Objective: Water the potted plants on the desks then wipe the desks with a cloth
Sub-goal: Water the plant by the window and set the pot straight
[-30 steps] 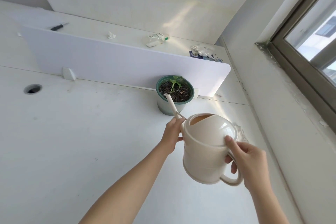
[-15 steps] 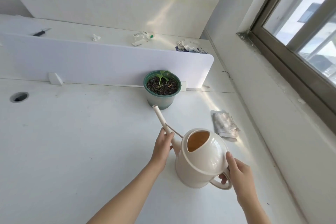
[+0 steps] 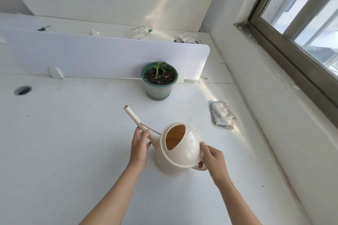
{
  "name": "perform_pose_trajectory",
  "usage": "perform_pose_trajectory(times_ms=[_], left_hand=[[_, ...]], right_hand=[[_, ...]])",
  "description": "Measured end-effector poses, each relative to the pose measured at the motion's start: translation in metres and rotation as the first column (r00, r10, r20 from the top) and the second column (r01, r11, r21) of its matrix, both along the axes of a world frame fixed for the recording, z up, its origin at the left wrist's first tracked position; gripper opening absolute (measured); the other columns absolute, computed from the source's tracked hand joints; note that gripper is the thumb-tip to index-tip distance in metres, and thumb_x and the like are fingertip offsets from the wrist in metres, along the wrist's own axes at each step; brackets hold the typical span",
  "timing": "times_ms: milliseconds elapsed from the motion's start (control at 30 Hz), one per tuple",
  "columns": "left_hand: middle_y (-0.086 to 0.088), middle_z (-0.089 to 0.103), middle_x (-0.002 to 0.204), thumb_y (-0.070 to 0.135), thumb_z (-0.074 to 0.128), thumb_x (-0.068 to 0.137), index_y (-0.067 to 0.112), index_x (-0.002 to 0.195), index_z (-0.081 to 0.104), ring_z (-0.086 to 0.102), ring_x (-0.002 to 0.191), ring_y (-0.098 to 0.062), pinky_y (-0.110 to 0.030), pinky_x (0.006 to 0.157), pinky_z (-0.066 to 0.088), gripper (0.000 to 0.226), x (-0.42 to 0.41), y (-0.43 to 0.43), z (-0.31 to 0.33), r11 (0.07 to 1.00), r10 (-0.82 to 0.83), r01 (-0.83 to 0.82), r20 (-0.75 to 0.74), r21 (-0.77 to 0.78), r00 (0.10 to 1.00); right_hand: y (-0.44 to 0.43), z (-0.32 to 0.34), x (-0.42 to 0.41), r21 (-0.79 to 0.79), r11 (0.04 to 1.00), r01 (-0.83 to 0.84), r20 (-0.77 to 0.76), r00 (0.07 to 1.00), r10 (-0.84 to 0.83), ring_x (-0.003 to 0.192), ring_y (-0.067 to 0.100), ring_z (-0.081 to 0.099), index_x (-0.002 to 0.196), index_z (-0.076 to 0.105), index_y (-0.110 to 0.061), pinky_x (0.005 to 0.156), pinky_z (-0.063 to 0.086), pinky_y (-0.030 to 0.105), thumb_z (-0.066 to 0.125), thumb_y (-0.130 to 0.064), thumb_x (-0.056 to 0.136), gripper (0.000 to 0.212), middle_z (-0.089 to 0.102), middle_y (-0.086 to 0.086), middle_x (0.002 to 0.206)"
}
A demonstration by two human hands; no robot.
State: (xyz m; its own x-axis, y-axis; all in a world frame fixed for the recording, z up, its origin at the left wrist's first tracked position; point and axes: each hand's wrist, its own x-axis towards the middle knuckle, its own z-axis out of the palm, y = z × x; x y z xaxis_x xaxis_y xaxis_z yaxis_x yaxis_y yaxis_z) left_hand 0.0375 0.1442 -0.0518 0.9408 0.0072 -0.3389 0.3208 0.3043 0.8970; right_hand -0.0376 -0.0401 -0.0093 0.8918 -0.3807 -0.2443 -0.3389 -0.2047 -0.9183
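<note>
A cream watering can stands on the white desk, its spout pointing up and to the left. My right hand grips its handle, thumb on the lid. My left hand holds the base of the spout. A green pot with dark soil and a small seedling sits against the white divider, well beyond the spout tip. A folded grey-white cloth lies on the desk to the right of the can.
A round cable hole is at the desk's left. Behind the divider, the far desk holds a screwdriver, a small bottle and crumpled rags. A wall and window frame border the right side.
The can was tilted with its spout over the pot's soil; it has come back towards me, turned upright and gone down onto the desk. Both hands stayed on it.
</note>
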Motion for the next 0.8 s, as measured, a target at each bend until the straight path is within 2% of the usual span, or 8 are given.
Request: perform_pose_trajectory(times_ms=[167, 267, 367, 467, 567, 667, 700, 800], left_hand=[[-0.005, 0.053, 0.101, 0.014, 0.039, 0.095, 0.019, 0.109, 0.052, 0.052, 0.103, -0.017, -0.039, 0.095, 0.042, 0.020, -0.006, 0.009, -0.002, 0.998, 0.060, -0.060, 0.012, 0.006, 0.998], [-0.006, 0.052, 0.101, 0.015, 0.039, 0.095, 0.017, 0.107, 0.050, 0.050, 0.104, -0.019, -0.041, 0.096, 0.041, 0.016, -0.008, 0.015, -0.005, 0.995, 0.095, -0.095, 0.009, 0.012, 0.995], [-0.006, 0.051, 0.105, 0.015, 0.038, 0.096, 0.014, 0.112, 0.049, 0.049, 0.107, -0.019, -0.040, 0.095, 0.042, 0.019, -0.011, 0.019, -0.009, 0.993, 0.117, -0.117, -0.005, 0.015, 0.993], [-0.006, 0.052, 0.110, 0.016, 0.039, 0.096, 0.008, 0.126, 0.045, 0.049, 0.114, -0.022, -0.046, 0.103, 0.039, 0.032, -0.012, 0.021, -0.011, 0.991, 0.124, -0.122, -0.034, 0.046, 0.992], [-0.008, 0.053, 0.116, 0.017, 0.039, 0.095, 0.013, 0.130, 0.044, 0.048, 0.121, -0.024, -0.048, 0.106, 0.037, 0.036, -0.013, 0.022, -0.013, 0.990, 0.130, -0.126, -0.062, 0.070, 0.990], [-0.009, 0.053, 0.125, 0.019, 0.039, 0.096, 0.021, 0.134, 0.041, 0.047, 0.123, -0.022, -0.043, 0.106, 0.037, 0.038, -0.015, 0.023, -0.011, 0.989, 0.103, -0.095, -0.064, 0.111, 0.993], [-0.006, 0.054, 0.124, 0.020, 0.040, 0.096, 0.023, 0.135, 0.040, 0.047, 0.121, -0.020, -0.041, 0.105, 0.037, 0.039, -0.015, 0.024, -0.010, 0.988, 0.081, -0.071, -0.063, 0.140, 0.995], [0.001, 0.054, 0.121, 0.021, 0.042, 0.096, 0.020, 0.131, 0.046, 0.047, 0.119, -0.017, -0.041, 0.106, 0.037, 0.036, -0.018, 0.032, -0.007, 0.961, 0.065, -0.046, -0.063, 0.273, 0.996]], right_hand=[[0.008, 0.004, 0.004, 0.014, 0.999, -0.044, 0.008, 0.999, 0.044, 0.033, 0.003, 0.028, 0.052, 0.028, -0.013, 0.034, 0.029, 0.011, 0.045, -0.014, 0.094, 0.045, 0.024, -0.011, 0.039], [0.011, 0.001, 0.008, 0.026, 0.995, -0.096, -0.003, 0.995, 0.096, 0.035, 0.003, 0.030, 0.057, 0.035, -0.008, 0.035, 0.030, 0.010, 0.046, -0.015, 0.094, 0.039, 0.027, 0.000, 0.048], [0.009, -0.007, 0.012, 0.006, 0.990, -0.138, -0.020, 0.990, 0.138, 0.038, 0.005, 0.035, 0.060, 0.041, -0.006, 0.039, 0.031, 0.012, 0.046, -0.021, 0.094, 0.038, 0.033, 0.006, 0.052], [0.006, -0.012, 0.016, -0.009, 0.987, -0.163, -0.029, 0.986, 0.162, 0.041, 0.010, 0.042, 0.059, 0.042, -0.007, 0.043, 0.034, 0.013, 0.046, -0.025, 0.094, 0.039, 0.038, 0.005, 0.053], [0.007, -0.013, 0.017, -0.004, 0.982, -0.191, -0.022, 0.981, 0.191, 0.041, 0.009, 0.042, 0.059, 0.042, -0.005, 0.044, 0.037, 0.012, 0.047, -0.023, 0.094, 0.039, 0.039, 0.007, 0.053], [0.005, -0.013, 0.016, -0.010, 0.977, -0.214, -0.028, 0.976, 0.214, 0.045, 0.012, 0.043, 0.060, 0.046, 0.001, 0.045, 0.038, 0.010, 0.046, -0.022, 0.094, 0.041, 0.041, 0.011, 0.058], [0.004, -0.013, 0.016, -0.032, 0.972, -0.233, -0.045, 0.972, 0.231, 0.047, 0.011, 0.044, 0.060, 0.049, -0.002, 0.046, 0.037, 0.010, 0.047, -0.024, 0.094, 0.041, 0.044, 0.009, 0.058], [-0.004, -0.010, 0.020, -0.148, 0.947, -0.285, -0.079, 0.958, 0.276, 0.053, 0.005, 0.049, 0.058, 0.058, -0.038, 0.055, 0.038, 0.012, 0.048, -0.032, 0.092, 0.036, 0.055, -0.012, 0.056]])
